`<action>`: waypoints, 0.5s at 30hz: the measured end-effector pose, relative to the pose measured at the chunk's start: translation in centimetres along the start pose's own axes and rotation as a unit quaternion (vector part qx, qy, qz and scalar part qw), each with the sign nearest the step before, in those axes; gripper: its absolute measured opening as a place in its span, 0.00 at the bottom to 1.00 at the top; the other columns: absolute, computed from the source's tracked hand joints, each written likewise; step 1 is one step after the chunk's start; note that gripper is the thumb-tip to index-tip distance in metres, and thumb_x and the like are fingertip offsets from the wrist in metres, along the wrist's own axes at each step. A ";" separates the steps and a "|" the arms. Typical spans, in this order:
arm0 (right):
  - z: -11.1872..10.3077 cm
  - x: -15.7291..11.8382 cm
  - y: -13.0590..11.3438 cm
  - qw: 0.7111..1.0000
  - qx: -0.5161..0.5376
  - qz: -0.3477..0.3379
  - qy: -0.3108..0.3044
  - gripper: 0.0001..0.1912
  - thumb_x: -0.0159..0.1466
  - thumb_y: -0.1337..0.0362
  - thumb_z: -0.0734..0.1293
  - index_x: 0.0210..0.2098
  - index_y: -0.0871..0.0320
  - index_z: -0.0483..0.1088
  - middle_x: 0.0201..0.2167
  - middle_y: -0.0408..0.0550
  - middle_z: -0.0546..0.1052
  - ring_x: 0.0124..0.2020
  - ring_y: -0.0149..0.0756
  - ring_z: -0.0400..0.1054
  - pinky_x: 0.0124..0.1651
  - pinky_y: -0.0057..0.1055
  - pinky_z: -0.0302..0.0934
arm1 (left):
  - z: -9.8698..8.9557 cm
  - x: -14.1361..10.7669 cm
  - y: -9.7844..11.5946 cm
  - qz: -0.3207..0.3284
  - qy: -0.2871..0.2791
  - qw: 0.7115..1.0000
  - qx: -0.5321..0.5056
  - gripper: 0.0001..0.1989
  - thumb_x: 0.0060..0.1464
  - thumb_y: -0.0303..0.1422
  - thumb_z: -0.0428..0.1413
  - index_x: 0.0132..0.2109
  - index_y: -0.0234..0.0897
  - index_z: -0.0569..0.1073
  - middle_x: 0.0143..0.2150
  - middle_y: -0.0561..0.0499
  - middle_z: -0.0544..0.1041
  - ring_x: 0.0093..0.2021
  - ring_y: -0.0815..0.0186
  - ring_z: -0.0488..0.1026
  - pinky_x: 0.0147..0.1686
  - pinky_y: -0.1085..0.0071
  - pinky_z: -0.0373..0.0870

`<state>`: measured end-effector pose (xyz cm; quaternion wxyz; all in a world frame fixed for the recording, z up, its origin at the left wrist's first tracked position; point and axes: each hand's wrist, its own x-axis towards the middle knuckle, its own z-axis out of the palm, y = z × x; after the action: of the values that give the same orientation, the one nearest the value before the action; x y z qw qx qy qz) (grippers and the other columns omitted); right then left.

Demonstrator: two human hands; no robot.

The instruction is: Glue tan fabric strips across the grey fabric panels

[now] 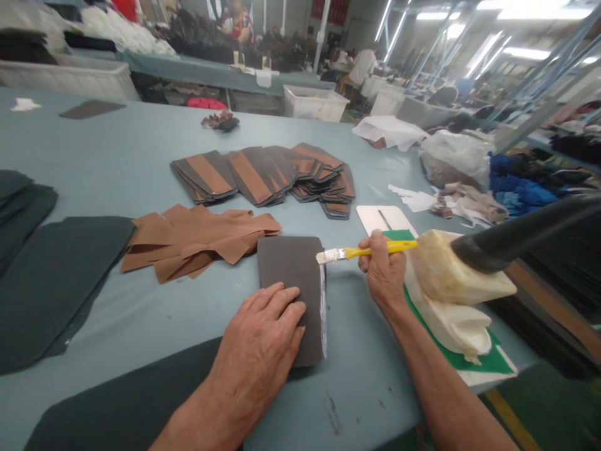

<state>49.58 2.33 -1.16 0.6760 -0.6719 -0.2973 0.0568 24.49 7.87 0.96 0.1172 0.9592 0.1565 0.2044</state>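
A stack of dark grey rectangular pieces (288, 266) lies on the table, with a white coating along its right edge. My left hand (265, 326) rests flat on the stack, fingers extended and holding nothing. In my right hand (385, 269) is a yellow-handled paintbrush (334, 255), gripped between thumb and fingers. Its whitish bristles are at the upper right edge of the stack. Brown strips (201, 241) lie in a loose pile to the left of the stack.
Grey pieces with brown bands (256, 175) lie fanned out farther back. Dark panels (61, 282) cover the left side. At right, a cream-coloured container (451, 266) with a black tube sits on a green sheet (500, 354). Scraps and a plastic bag (455, 156) lie behind.
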 end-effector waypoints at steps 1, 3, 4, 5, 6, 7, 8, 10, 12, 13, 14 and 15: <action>0.2 0.3 0.1 1.000 -0.001 -0.001 0.000 0.32 0.65 0.34 0.67 0.26 0.57 0.71 0.11 0.35 0.61 0.13 0.27 0.55 0.17 0.25 0.47 | 0.0 0.0 0.0 -0.002 -0.002 1.000 0.001 0.12 0.64 0.25 0.54 0.52 0.36 0.78 0.59 0.41 0.82 0.60 0.43 0.79 0.56 0.41 0.80; 0.5 0.8 0.4 1.000 -0.001 -0.004 0.003 0.32 0.65 0.34 0.67 0.27 0.57 0.70 0.11 0.35 0.60 0.13 0.27 0.55 0.17 0.26 0.47 | -0.1 0.0 0.1 -0.005 -0.009 1.000 0.002 0.12 0.64 0.25 0.55 0.52 0.36 0.78 0.59 0.42 0.82 0.60 0.44 0.79 0.57 0.42 0.80; 0.7 1.1 0.6 1.000 0.000 -0.007 0.006 0.32 0.66 0.33 0.66 0.27 0.57 0.70 0.11 0.35 0.60 0.13 0.27 0.55 0.17 0.26 0.47 | -0.1 0.0 0.1 -0.007 -0.013 1.000 0.003 0.12 0.64 0.25 0.55 0.52 0.37 0.78 0.59 0.42 0.81 0.60 0.44 0.78 0.58 0.43 0.80; 1.0 1.4 0.8 1.000 0.001 -0.009 0.010 0.32 0.66 0.33 0.66 0.26 0.57 0.70 0.11 0.34 0.60 0.13 0.27 0.54 0.18 0.26 0.47 | 0.0 0.0 0.1 -0.009 -0.015 1.000 0.002 0.12 0.64 0.25 0.55 0.52 0.37 0.78 0.60 0.43 0.81 0.61 0.45 0.78 0.58 0.43 0.79; 1.2 1.7 0.9 1.000 0.001 -0.012 0.014 0.32 0.66 0.33 0.66 0.26 0.57 0.69 0.11 0.34 0.59 0.13 0.27 0.54 0.18 0.26 0.47 | 0.0 -0.1 0.1 -0.010 -0.018 1.000 0.001 0.12 0.64 0.25 0.55 0.52 0.37 0.77 0.60 0.43 0.81 0.61 0.45 0.78 0.59 0.43 0.79; 1.4 2.0 1.1 1.000 0.001 -0.014 0.017 0.32 0.66 0.34 0.66 0.26 0.56 0.69 0.11 0.34 0.59 0.13 0.27 0.54 0.18 0.26 0.47 | 0.0 -0.1 0.1 -0.011 -0.018 1.000 0.000 0.12 0.64 0.25 0.55 0.52 0.37 0.77 0.60 0.43 0.81 0.61 0.45 0.78 0.59 0.43 0.79; 1.6 2.2 1.2 1.000 0.000 -0.017 0.019 0.31 0.66 0.34 0.66 0.26 0.56 0.69 0.11 0.34 0.59 0.13 0.27 0.54 0.18 0.26 0.47 | 0.1 -0.1 0.1 -0.011 -0.017 1.000 -0.002 0.12 0.64 0.25 0.55 0.53 0.37 0.77 0.60 0.43 0.81 0.61 0.45 0.78 0.59 0.43 0.79; 1.8 2.7 1.4 0.999 -0.005 -0.024 0.020 0.31 0.66 0.34 0.66 0.27 0.56 0.70 0.11 0.34 0.59 0.14 0.28 0.55 0.19 0.27 0.48 | 0.1 -0.2 0.2 -0.013 -0.016 1.000 -0.004 0.12 0.64 0.25 0.55 0.52 0.37 0.77 0.60 0.43 0.81 0.61 0.45 0.78 0.60 0.43 0.78; 1.8 3.0 1.3 0.999 -0.010 -0.031 0.024 0.31 0.66 0.33 0.66 0.28 0.56 0.71 0.12 0.34 0.60 0.14 0.28 0.56 0.19 0.27 0.48 | 0.1 -0.1 0.2 -0.017 -0.017 1.000 -0.005 0.12 0.64 0.25 0.55 0.52 0.37 0.77 0.60 0.43 0.81 0.62 0.45 0.77 0.60 0.43 0.78; 1.7 3.0 1.1 0.999 -0.011 -0.034 0.029 0.31 0.66 0.34 0.66 0.28 0.56 0.71 0.12 0.34 0.61 0.15 0.28 0.56 0.19 0.27 0.48 | 0.0 -0.1 0.3 -0.020 -0.019 1.000 -0.005 0.12 0.64 0.24 0.55 0.52 0.37 0.78 0.60 0.43 0.81 0.61 0.46 0.77 0.60 0.43 0.78; 1.6 2.9 0.8 0.999 -0.012 -0.037 0.036 0.31 0.66 0.34 0.66 0.28 0.56 0.71 0.12 0.34 0.61 0.15 0.28 0.56 0.19 0.27 0.48 | -0.1 0.0 0.3 -0.024 -0.021 0.999 -0.003 0.12 0.64 0.24 0.55 0.51 0.37 0.78 0.60 0.43 0.81 0.61 0.46 0.77 0.60 0.43 0.78; 1.4 2.7 0.4 0.998 -0.011 -0.038 0.044 0.31 0.66 0.34 0.66 0.28 0.56 0.71 0.13 0.34 0.61 0.15 0.28 0.55 0.19 0.27 0.47 | -0.2 0.1 0.5 -0.028 -0.026 0.999 -0.002 0.12 0.64 0.24 0.55 0.51 0.37 0.78 0.60 0.43 0.81 0.62 0.46 0.77 0.61 0.43 0.77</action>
<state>51.19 4.88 -0.76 0.6829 -0.6690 -0.2934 -0.0021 24.63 7.50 1.28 0.1286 0.9592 0.1801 0.1762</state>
